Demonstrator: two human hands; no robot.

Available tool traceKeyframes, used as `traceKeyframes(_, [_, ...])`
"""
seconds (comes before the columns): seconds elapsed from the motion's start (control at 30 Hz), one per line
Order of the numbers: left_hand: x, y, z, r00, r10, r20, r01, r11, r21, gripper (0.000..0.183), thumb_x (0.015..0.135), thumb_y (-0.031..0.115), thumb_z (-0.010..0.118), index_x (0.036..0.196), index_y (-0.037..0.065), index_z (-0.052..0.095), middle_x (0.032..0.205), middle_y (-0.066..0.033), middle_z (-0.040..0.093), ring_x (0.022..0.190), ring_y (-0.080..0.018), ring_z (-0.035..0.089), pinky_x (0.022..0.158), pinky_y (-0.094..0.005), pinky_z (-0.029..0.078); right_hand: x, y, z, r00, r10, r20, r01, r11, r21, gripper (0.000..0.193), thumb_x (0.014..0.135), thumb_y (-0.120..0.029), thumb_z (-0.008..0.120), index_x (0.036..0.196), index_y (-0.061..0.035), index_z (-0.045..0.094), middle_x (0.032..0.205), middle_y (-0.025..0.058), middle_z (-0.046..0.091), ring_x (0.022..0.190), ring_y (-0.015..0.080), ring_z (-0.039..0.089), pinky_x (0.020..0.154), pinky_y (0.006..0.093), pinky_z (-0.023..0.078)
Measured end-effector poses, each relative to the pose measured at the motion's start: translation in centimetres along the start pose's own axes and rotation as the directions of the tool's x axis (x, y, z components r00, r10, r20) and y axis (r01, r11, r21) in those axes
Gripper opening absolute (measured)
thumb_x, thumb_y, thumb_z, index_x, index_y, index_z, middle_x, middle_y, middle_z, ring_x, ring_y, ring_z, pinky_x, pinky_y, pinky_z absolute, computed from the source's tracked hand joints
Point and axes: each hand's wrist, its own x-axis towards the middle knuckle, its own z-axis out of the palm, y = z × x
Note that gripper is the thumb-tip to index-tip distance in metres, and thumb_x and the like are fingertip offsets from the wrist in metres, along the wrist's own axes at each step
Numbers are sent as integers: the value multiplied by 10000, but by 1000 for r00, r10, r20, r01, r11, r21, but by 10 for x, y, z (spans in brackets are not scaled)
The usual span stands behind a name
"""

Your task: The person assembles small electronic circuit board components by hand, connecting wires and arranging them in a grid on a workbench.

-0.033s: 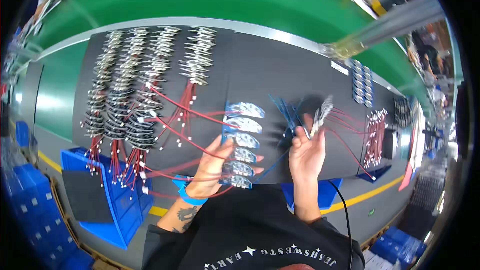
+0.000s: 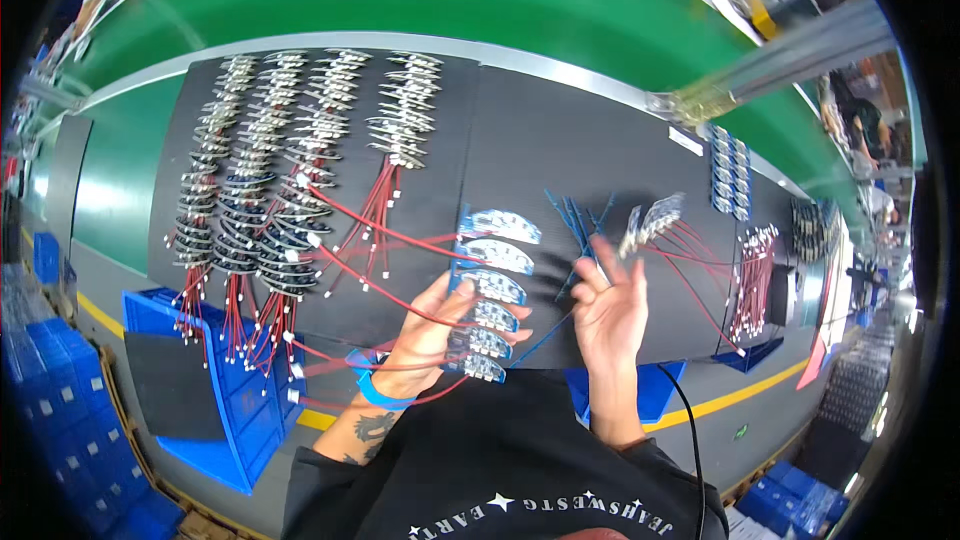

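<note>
My left hand is closed around a blue panel of several curved circuit boards, with red wires leading off to its left. Thumb on top and fingertips past the far edge, it holds the panel over the dark mat. My right hand is palm up with fingers apart and holds nothing I can see. Just beyond its fingertips, a small bunch of curved circuit boards lies with red wires trailing right. Thin blue strips lie in a loose heap beside those fingers.
Rows of stacked curved boards with red wires cover the left of the black mat. Blue panels and a bundle of red wires lie at the right. A metal pole slants over the far right edge; a blue bin stands lower left.
The bunch of boards by my right hand has tipped from upright to flatter on the mat, slightly right. My right fingers have spread away from it. My left hand keeps its hold.
</note>
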Motion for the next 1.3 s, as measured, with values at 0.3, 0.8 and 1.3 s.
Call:
traceKeyframes(0.3, [-22,9,-12,993,71,100,-103,922,374,379,1018,280,395,1259,-5,459,1050,-138,625,874,-212,665,738,-327,562,18,8,50,862,215,459,236,633,-738,165,890,-17,611,1034,53,651,839,81,643,653,100,573,530,214,447])
traceKeyframes(0.8, [-73,12,-68,995,100,1,-94,937,336,501,962,423,448,889,-50,597,675,-125,608,515,-193,578,476,-284,451,47,41,90,496,666,557,178,550,-816,163,856,0,647,1010,28,694,879,111,665,749,161,652,595,251,509])
traceKeyframes(1.3, [-64,23,-45,987,-148,-60,158,967,198,442,981,403,438,1011,-2,612,817,-145,668,710,-189,658,633,-282,531,25,33,75,683,536,496,205,511,-835,119,849,-24,661,943,35,703,785,79,650,661,124,614,560,234,481])
